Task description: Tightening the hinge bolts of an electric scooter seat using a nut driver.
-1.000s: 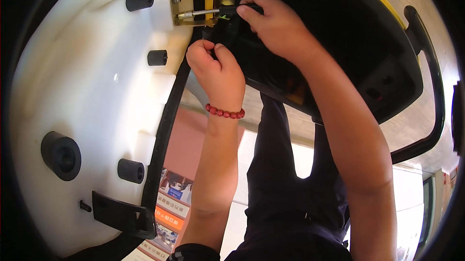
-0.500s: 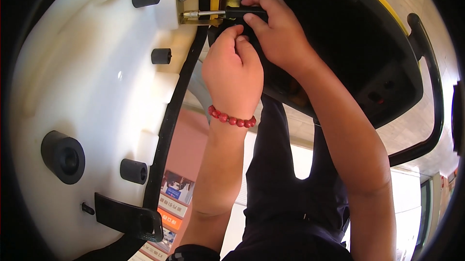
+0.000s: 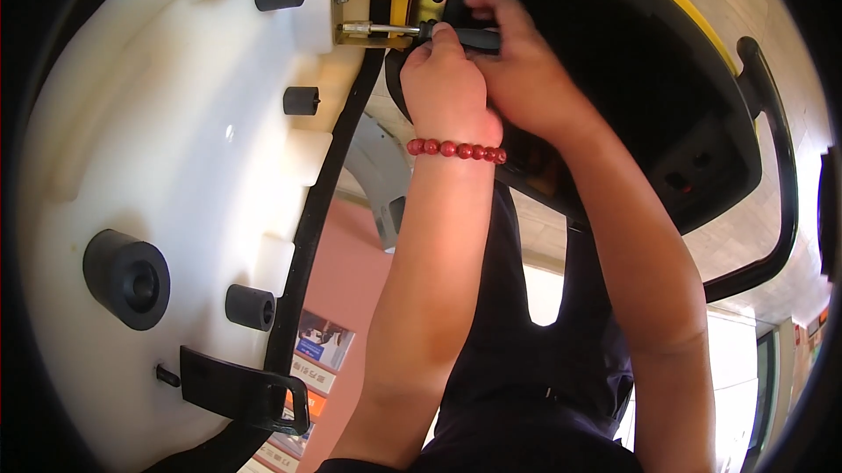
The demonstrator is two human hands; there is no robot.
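Note:
A screwdriver (image 3: 478, 39) with a dark grey handle and metal shaft lies level, its tip at a brass-coloured metal hinge bracket (image 3: 340, 15) on the white moulded shell. My left hand (image 3: 445, 87), wearing a red bead bracelet (image 3: 456, 150), is closed in a pinch on the front of the handle. Around the handle's rear end is my right hand (image 3: 531, 69), its fingers parted and the raised forefinger smeared by motion. The right thumb is partly hidden behind my left hand. The bracket joins the white shell (image 3: 202, 166) to a black panel (image 3: 614, 60).
Black cylindrical bumpers (image 3: 127, 280) stick out of the white shell. A black latch strap (image 3: 237, 390) hangs at its lower edge. Right of the black panel runs a curved black handle bar (image 3: 789, 175). Beyond the gap stands a pink wall (image 3: 346, 249).
My left hand has risen and moved right onto the screwdriver handle. The fingers of my right hand have lifted off the handle and parted. The view has shifted slightly.

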